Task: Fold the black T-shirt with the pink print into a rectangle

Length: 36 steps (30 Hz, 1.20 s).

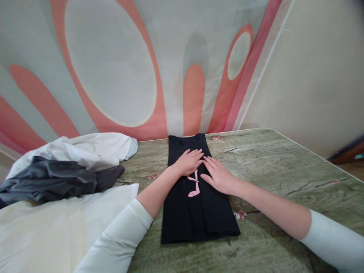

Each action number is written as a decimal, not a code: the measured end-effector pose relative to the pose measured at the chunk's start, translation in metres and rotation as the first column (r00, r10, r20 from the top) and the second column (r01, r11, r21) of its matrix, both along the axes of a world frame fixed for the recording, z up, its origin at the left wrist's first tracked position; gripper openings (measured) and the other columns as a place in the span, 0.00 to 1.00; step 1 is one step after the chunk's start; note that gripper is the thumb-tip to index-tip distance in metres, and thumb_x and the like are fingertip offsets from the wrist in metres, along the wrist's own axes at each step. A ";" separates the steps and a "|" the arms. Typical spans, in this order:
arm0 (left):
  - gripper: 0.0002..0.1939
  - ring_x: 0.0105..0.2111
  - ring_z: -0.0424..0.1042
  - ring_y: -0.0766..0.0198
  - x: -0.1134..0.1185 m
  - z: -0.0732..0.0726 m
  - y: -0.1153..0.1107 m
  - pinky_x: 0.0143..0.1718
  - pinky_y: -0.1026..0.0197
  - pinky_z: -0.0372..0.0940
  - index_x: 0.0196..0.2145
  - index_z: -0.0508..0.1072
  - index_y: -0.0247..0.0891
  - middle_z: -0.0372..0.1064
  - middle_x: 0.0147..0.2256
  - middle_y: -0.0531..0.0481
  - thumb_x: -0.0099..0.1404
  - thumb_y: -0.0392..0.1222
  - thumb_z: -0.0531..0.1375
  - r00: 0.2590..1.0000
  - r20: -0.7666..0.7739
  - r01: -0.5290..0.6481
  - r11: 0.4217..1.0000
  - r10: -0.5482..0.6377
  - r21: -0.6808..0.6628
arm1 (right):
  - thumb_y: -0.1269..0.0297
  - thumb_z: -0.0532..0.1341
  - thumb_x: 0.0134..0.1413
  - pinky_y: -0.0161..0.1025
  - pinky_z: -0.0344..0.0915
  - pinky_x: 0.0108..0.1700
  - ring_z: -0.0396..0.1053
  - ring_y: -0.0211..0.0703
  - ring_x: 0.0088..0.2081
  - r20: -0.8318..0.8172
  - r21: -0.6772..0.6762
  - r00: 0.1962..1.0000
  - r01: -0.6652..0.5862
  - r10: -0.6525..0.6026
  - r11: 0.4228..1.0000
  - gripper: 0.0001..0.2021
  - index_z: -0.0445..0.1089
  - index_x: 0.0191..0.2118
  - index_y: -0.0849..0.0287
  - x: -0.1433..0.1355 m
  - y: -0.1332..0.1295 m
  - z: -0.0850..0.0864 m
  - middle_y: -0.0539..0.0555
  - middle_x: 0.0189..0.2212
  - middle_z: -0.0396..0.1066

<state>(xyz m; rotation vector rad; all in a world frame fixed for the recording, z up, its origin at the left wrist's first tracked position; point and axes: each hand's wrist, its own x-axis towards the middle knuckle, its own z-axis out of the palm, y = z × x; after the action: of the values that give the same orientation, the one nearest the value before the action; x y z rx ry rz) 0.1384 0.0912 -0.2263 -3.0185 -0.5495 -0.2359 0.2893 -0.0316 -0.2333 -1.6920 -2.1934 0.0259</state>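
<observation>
A black folded garment (182,216) lies lengthwise on the table in front of me, narrower at its far end. A pink printed figure (195,192) shows along its middle, partly covered by my hands. My left hand (190,162) rests flat on the cloth with the fingers stretched out to the right. Close beside it, my right hand (218,175) lies palm down on the garment's right part, its fingers pointing up and left. The fingertips of the two hands nearly meet. Neither hand grips anything. What kind of garment it is, I cannot tell.
The table (273,167) has a wood-grain cover with small flower prints. To the left lie a crumpled white cloth (93,149), a dark grey garment (57,178) and a cream-white cloth (57,227). A wall with a coral pattern (193,98) stands right behind the table.
</observation>
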 end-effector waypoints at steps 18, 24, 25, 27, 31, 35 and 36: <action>0.26 0.59 0.47 0.60 -0.002 0.004 -0.001 0.57 0.53 0.44 0.58 0.53 0.36 0.47 0.60 0.44 0.68 0.51 0.40 1.000 0.001 -0.013 0.998 0.013 -0.061 | 0.41 0.47 0.53 0.51 0.37 0.62 0.31 0.55 0.62 -0.011 -0.316 0.976 -0.209 0.216 0.926 0.41 0.37 0.63 0.65 -0.038 -0.071 0.032 0.61 0.63 0.30; 0.25 0.59 0.47 0.60 -0.002 0.001 -0.004 0.57 0.52 0.43 0.58 0.54 0.38 0.47 0.60 0.45 0.67 0.51 0.42 0.999 0.016 -0.039 0.998 0.040 -0.046 | 0.43 0.53 0.51 0.50 0.40 0.62 0.31 0.54 0.62 -0.239 -0.456 0.889 -0.458 0.391 0.763 0.40 0.39 0.63 0.59 -0.043 -0.100 0.068 0.57 0.63 0.30; 0.25 0.59 0.47 0.61 -0.002 0.000 -0.004 0.57 0.52 0.42 0.58 0.54 0.38 0.46 0.60 0.45 0.67 0.50 0.42 0.999 0.018 -0.043 0.998 0.043 -0.041 | 0.45 0.53 0.51 0.49 0.41 0.61 0.34 0.53 0.62 -0.294 -0.476 0.852 -0.524 0.434 0.706 0.38 0.42 0.63 0.58 -0.041 -0.099 0.076 0.57 0.63 0.33; 0.24 0.59 0.47 0.61 -0.002 0.000 -0.006 0.57 0.52 0.42 0.58 0.53 0.38 0.46 0.60 0.46 0.66 0.47 0.43 0.998 0.020 -0.051 0.998 0.051 -0.035 | 0.48 0.53 0.53 0.47 0.46 0.60 0.43 0.50 0.61 -0.399 -0.506 0.784 -0.621 0.476 0.598 0.33 0.47 0.62 0.56 -0.034 -0.090 0.092 0.56 0.61 0.44; 0.23 0.59 0.47 0.61 -0.003 0.001 -0.007 0.57 0.51 0.43 0.58 0.53 0.38 0.47 0.60 0.46 0.66 0.44 0.44 0.998 0.015 -0.058 0.997 0.059 -0.042 | 0.53 0.51 0.57 0.45 0.55 0.56 0.57 0.46 0.56 -0.519 -0.447 0.776 -0.604 0.358 0.660 0.23 0.57 0.57 0.53 -0.006 -0.043 0.101 0.53 0.55 0.60; 0.23 0.59 0.48 0.59 -0.007 0.005 -0.005 0.57 0.49 0.43 0.57 0.55 0.38 0.49 0.59 0.44 0.68 0.48 0.40 0.989 0.073 -0.126 0.992 0.126 -0.017 | 0.53 0.48 0.58 0.49 0.54 0.56 0.57 0.48 0.55 -0.433 -0.264 0.888 -0.287 0.153 0.921 0.25 0.54 0.58 0.58 0.024 0.030 0.068 0.57 0.56 0.59; 0.24 0.59 0.47 0.59 -0.009 0.006 -0.004 0.57 0.49 0.43 0.57 0.55 0.39 0.49 0.59 0.44 0.68 0.49 0.40 0.984 0.091 -0.155 0.988 0.155 -0.008 | 0.53 0.48 0.57 0.49 0.52 0.57 0.55 0.49 0.57 -0.364 -0.213 0.927 -0.179 0.092 0.961 0.26 0.54 0.59 0.59 0.030 0.049 0.056 0.58 0.57 0.57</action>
<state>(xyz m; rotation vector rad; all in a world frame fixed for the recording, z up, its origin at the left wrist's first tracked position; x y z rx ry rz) 0.1294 0.0875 -0.2204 -2.9574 -0.7878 -0.3654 0.3190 0.0170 -0.1777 -1.5057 -2.0903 0.6110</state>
